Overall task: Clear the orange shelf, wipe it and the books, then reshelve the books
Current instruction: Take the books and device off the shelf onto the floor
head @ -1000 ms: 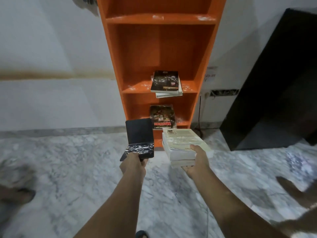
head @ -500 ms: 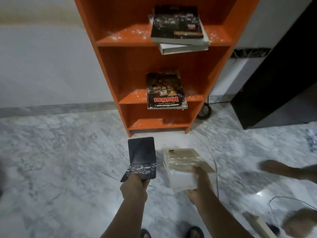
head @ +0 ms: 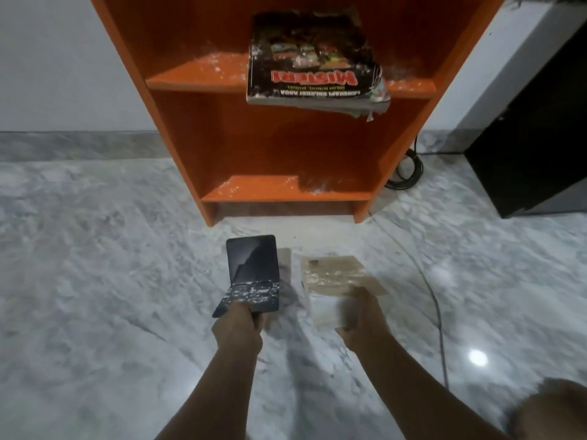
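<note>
Head view: left hand (head: pixel 236 328) grips a dark book (head: pixel 251 274), right hand (head: pixel 362 315) clasps a pale stack (head: pixel 333 281) low over the floor (head: pixel 95 281). Best set both flat, clear of the shelf (head: pixel 286 188), where one book (head: pixel 313 61) waits.

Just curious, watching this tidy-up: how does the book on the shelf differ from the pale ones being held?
The dark-covered book lies flat on the orange shelf, overhanging its front edge; the pale stack of books is gripped in the right hand above the floor. The shelf book has a red title and tattered page corners; the stack looks plain cream, though blurred. Both appear dusty.
</note>
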A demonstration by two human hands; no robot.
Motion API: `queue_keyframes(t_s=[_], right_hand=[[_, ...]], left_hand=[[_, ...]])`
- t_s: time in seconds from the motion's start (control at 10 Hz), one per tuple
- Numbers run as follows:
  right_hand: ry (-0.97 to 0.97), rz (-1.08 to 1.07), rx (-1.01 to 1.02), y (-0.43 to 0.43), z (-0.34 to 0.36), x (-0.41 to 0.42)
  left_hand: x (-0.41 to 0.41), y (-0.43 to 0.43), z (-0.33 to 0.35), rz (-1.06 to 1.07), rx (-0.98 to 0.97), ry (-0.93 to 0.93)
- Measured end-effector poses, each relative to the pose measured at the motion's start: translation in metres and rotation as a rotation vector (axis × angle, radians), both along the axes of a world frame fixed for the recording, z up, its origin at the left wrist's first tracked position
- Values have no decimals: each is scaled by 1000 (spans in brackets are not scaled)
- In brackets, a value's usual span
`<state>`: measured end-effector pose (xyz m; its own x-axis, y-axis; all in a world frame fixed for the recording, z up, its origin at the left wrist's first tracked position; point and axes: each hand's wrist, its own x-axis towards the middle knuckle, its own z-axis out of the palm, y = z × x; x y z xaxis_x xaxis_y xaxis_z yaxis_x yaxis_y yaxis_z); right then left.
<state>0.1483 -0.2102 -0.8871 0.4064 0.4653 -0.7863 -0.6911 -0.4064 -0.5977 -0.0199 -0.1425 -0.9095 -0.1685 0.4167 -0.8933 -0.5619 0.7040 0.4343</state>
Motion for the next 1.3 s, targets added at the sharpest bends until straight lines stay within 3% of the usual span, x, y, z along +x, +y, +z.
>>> queue_keyframes(t_s=[0.1,0.3,0.5,0.6,0.8,1.0,1.1,1.2,1.3], right_hand=[[46,-189,43,27,-82,21],[171,-246,200,36,-135,19],[189,-184,233,9,-158,10],[194,-131,204,-1,-166,7],[106,-108,48,-19,-180,5],[64,-116,-6,-34,-187,8],[35,-152,-43,-37,-189,8],[16,-182,-43,-41,-192,7],[-167,-208,-216,-40,-194,1]], left_hand=[[7,18,-34,18,-28,5],[13,19,-103,81,50,15],[4,-9,-146,62,90,14],[4,-19,-160,53,70,35],[-6,-31,-197,-96,-2,282],[-13,-38,-213,-227,49,247],[-8,-43,-201,-295,-75,450],[-8,-42,-204,-281,-69,462],[-9,-45,-211,-248,8,310]])
